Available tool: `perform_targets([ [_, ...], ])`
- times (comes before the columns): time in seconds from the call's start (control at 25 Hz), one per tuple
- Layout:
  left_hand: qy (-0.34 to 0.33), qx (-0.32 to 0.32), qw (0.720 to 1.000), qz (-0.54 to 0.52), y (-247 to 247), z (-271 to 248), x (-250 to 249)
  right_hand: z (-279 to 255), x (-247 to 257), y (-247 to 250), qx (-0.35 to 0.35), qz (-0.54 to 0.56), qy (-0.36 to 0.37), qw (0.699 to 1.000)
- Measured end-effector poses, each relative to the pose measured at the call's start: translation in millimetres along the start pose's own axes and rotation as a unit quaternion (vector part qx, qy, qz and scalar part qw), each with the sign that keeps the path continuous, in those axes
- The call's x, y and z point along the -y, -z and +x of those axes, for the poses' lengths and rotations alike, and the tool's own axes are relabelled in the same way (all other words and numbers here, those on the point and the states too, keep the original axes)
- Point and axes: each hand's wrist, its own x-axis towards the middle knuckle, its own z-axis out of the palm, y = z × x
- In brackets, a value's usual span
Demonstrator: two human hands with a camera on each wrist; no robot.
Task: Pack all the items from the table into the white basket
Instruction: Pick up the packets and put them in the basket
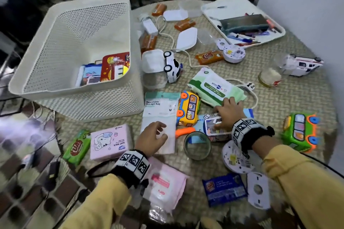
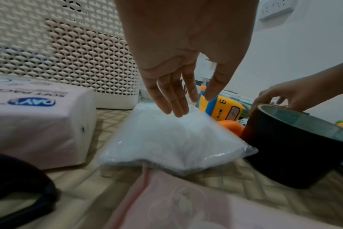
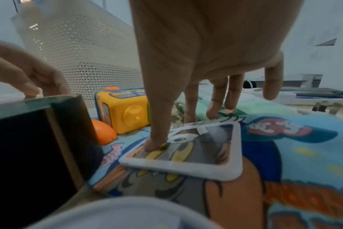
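Note:
The white basket (image 1: 83, 106) (image 2: 68, 54) (image 3: 88, 54) stands at the table's left with picture books (image 1: 111, 67) inside. My left hand (image 1: 154, 135) (image 2: 192, 99) hovers open, fingers straight, just over a pack of resealable storage bags (image 1: 160, 109) (image 2: 172, 139). My right hand (image 1: 227, 115) (image 3: 186, 122) lies over a small white-framed cartoon book (image 1: 216, 128) (image 3: 196, 151). Its thumb presses on the cover and its straight fingers reach past the far edge. That book rests on a larger cartoon book (image 3: 303, 155).
A yellow toy bus (image 1: 189, 108) and a dark tape roll (image 1: 197, 145) sit between my hands. A pink tissue pack (image 1: 109, 143), wet wipes (image 1: 216, 87), a green toy bus (image 1: 299, 132), soaps, toy cars and a pen tray (image 1: 208, 8) crowd the table.

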Motion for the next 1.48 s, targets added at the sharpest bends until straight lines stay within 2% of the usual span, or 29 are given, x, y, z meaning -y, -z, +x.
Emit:
perform_targets([
  [0.2,0.01,-0.088,0.996,0.003,-0.3,5.7,10.0,4.1,1.7,10.1,0.028,0.081,0.018,0.996],
  [0.36,0.062,-0.124,0.99,0.003,3.9,16.0,16.6,-1.4,-7.0,31.8,0.026,0.134,0.038,0.99],
  [0.6,0.128,-0.1,0.986,0.034,-1.6,27.2,33.4,-15.0,-33.7,75.4,-0.011,0.194,0.054,0.979],
  [0.72,0.131,-0.098,0.984,0.066,-2.7,33.0,42.5,-20.5,-38.6,87.4,-0.044,0.24,0.061,0.968],
  [0.8,0.142,-0.111,0.983,0.018,-2.8,37.5,48.4,-22.5,-38.0,92.4,-0.069,0.29,0.06,0.953],
  [0.92,0.177,-0.092,0.978,-0.062,1.9,38.2,44.7,-25.4,-30.2,93.6,-0.1,0.343,0.066,0.932],
  [1.08,0.195,-0.107,0.956,-0.193,5.0,33.0,32.6,-31.5,-15.3,87.6,-0.151,0.369,0.068,0.914],
  [1.24,0.111,-0.124,0.95,-0.264,7.7,26.6,31.3,-37.2,0.3,79.4,-0.171,0.383,0.053,0.906],
  [1.4,0.011,-0.104,0.967,-0.231,14.2,21.5,29.2,-47.5,19.8,70.4,-0.194,0.427,0.022,0.883],
  [1.48,-0.061,-0.084,0.973,-0.205,24.6,19.4,20.0,-52.7,29.4,67.5,-0.208,0.455,-0.011,0.866],
])
